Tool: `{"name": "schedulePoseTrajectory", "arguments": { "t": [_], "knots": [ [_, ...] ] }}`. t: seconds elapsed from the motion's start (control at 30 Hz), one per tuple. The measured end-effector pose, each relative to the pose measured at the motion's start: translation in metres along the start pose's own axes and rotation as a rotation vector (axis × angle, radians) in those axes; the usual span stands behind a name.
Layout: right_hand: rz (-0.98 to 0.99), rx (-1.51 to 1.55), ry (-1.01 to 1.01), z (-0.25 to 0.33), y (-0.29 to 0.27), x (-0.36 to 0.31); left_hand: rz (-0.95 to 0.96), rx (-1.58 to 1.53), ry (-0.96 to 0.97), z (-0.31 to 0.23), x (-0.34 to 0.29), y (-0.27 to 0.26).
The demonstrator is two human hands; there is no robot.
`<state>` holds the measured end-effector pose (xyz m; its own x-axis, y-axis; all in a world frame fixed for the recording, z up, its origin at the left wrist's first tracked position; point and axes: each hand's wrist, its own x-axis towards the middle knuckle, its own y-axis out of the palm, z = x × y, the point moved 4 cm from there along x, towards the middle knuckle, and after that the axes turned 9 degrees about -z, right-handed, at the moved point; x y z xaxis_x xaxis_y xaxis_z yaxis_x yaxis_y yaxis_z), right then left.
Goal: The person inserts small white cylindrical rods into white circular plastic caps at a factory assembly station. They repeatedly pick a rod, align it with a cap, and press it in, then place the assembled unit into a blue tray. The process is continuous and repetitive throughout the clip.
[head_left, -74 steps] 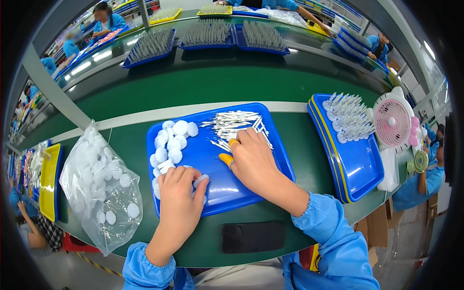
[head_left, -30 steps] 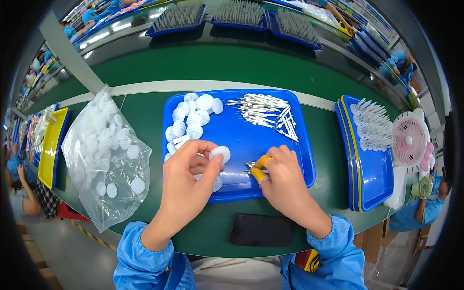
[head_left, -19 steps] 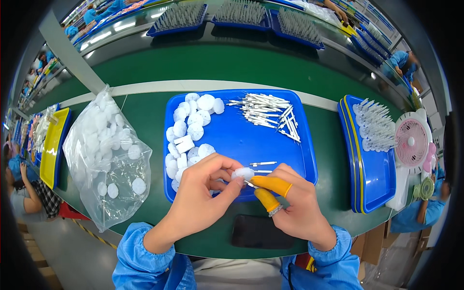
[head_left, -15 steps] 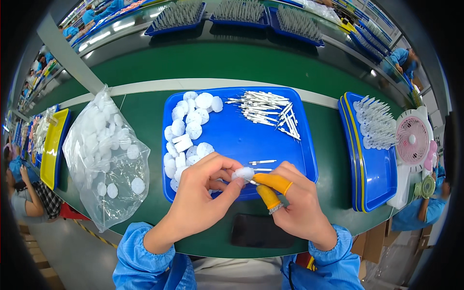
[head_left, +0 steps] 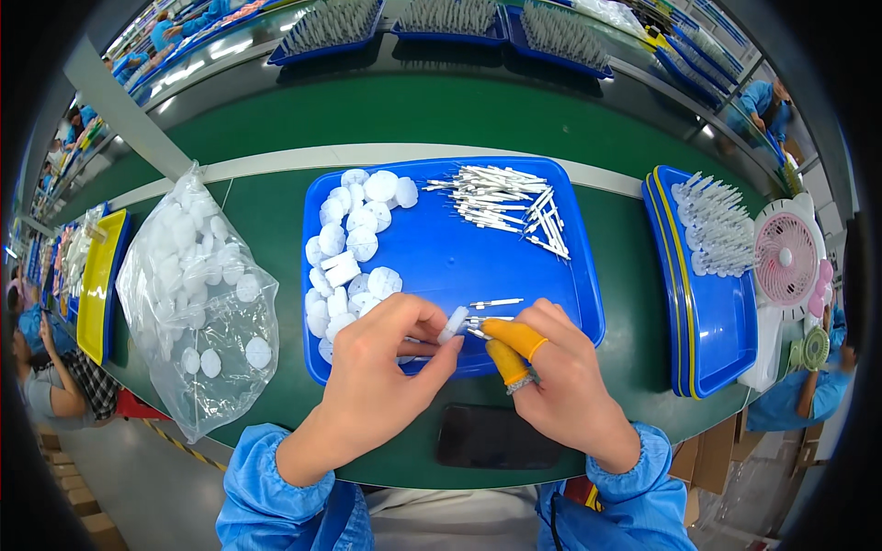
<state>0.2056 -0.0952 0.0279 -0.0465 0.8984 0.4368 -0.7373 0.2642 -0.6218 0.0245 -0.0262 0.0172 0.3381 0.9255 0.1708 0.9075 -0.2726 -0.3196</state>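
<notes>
Over the near edge of a blue tray (head_left: 441,253), my left hand (head_left: 381,372) pinches a white disc (head_left: 453,324) between thumb and fingers, tilted nearly edge-on. My right hand (head_left: 570,395), with yellow finger cots on thumb and forefinger, grips a thin white stick with a metal tip (head_left: 476,332) close against the disc. How far the two parts are joined is hidden by the fingers. One loose white stick (head_left: 497,302) lies just beyond. White discs (head_left: 362,243) are heaped along the tray's left side, and many white sticks (head_left: 501,196) lie at its far right.
A clear plastic bag of discs (head_left: 197,303) lies at left, near a yellow tray (head_left: 92,303). Stacked trays (head_left: 707,340) holding upright assembled pieces (head_left: 715,225) stand at right beside a pink fan (head_left: 786,257). A dark phone (head_left: 496,439) lies in front. Co-workers sit farther off.
The disc in my left hand has turned from lying flatter to nearly edge-on. My right fingers have shifted slightly with the stick. The whole view has moved a little.
</notes>
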Motion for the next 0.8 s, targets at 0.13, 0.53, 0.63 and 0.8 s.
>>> {"name": "schedulePoseTrajectory", "arguments": {
  "t": [0.13, 0.53, 0.63, 0.8],
  "knots": [
    [-0.011, 0.023, -0.018, 0.003, 0.009, -0.001, -0.036, 0.068, 0.135, -0.002, -0.003, 0.005],
    [-0.184, 0.049, 0.058, 0.010, 0.020, -0.008, -0.050, 0.230, 0.193, -0.008, -0.015, 0.011],
    [-0.152, 0.067, 0.129, 0.007, 0.021, -0.004, -0.050, 0.238, 0.174, -0.006, -0.016, 0.012],
    [-0.018, -0.091, 0.131, -0.012, -0.001, 0.016, -0.173, 0.227, 0.181, -0.008, -0.004, 0.001]
  ]
}}
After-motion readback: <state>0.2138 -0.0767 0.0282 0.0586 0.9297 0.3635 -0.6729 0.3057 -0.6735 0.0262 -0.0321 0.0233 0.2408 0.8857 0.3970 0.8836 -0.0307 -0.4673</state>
